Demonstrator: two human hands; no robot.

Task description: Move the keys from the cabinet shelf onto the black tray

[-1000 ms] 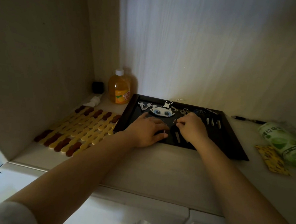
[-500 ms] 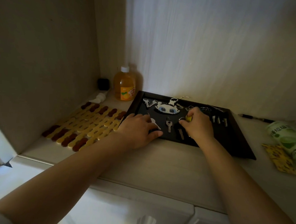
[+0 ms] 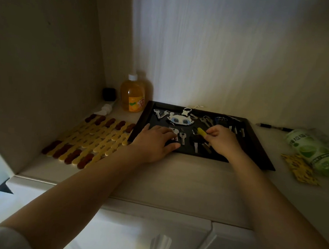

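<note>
— Keys [image 3: 182, 137] are seen scattered over the black tray [image 3: 259, 150], which is set on the cabinet shelf [image 3: 185, 180] against the back wall. Where exactly are they placed?

— Two silver ones are laid at the far left corner, a single silver key is laid upright near the middle, and a dark-headed bunch is gathered near the front edge. More are spread toward the far right, though the light there is poor and they can only be made out dimly. A white charm with big blue eyes [image 3: 180, 120] is laid among them at the back.

— How are the hands held?

— The left hand [image 3: 156, 141] is laid flat, fingers spread, over the tray's front left part, with nothing clamped in it. The right hand [image 3: 222, 141] is pinched on a yellow tag [image 3: 201, 132] that appears to be joined to the dark bunch.

— And what is found around the tray?

— A slatted yellow-and-brown mat [image 3: 92, 138] is laid on the shelf to the left. An orange bottle [image 3: 134, 97], a small black cube [image 3: 109, 94] and a white cap [image 3: 105, 108] are kept in the far left corner. A pen [image 3: 272, 127], a green packet [image 3: 311, 150] and a yellow wrapper [image 3: 298, 168] are seen to the right.
</note>
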